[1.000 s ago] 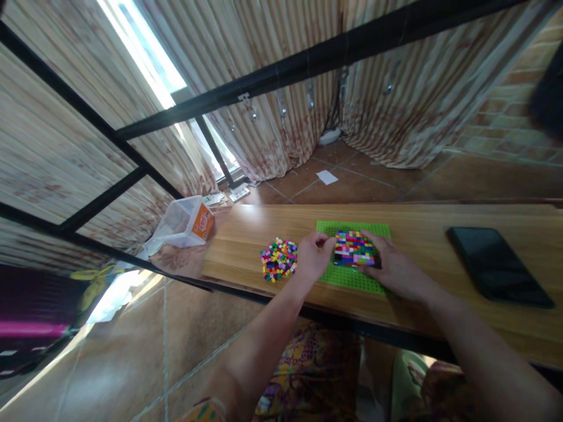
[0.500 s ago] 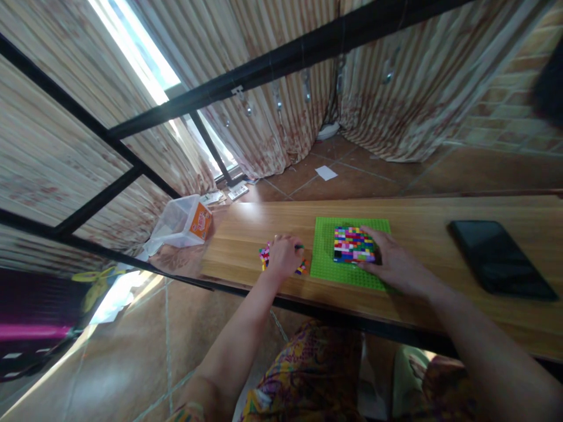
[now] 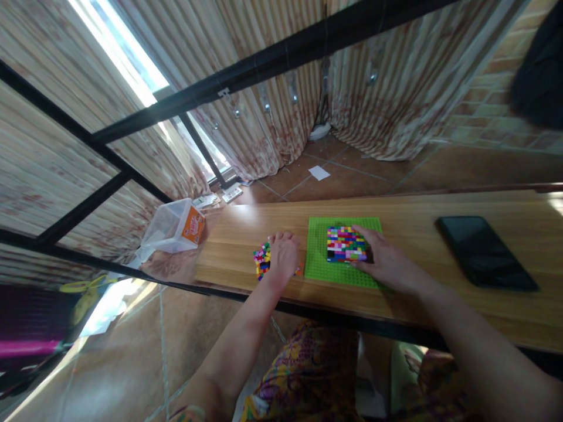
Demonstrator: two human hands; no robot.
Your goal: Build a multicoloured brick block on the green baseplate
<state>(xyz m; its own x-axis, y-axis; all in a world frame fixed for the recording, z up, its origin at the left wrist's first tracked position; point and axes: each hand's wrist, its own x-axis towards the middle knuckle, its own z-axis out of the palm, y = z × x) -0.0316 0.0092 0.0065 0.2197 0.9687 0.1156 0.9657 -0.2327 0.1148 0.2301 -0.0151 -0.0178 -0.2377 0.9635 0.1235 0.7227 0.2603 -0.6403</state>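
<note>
A block of many-coloured toy bricks [image 3: 345, 243] stands on a green studded baseplate [image 3: 316, 266]. My right hand [image 3: 389, 264] grips its right side, fingers at the far edge and thumb at the near edge. To the left of the baseplate, my left hand [image 3: 284, 257] lies palm down over a pile of loose bricks [image 3: 263, 261], its fingers stretched forward and slightly apart. The hand hides part of the pile; a few bricks show on its right. Whether a brick is under the fingertips cannot be seen.
A black phone [image 3: 486, 252] lies on the wooden table [image 3: 237, 234] at the right. On the floor past the table's left end is a clear plastic box [image 3: 171, 225] with an orange label. A dark metal rail [image 3: 272, 58] crosses in front of the curtains.
My left hand has gone from curled fingers to a flatter, stretched pose over the pile, uncovering more bricks on its left. My right hand keeps its grip. The view has shifted slightly.
</note>
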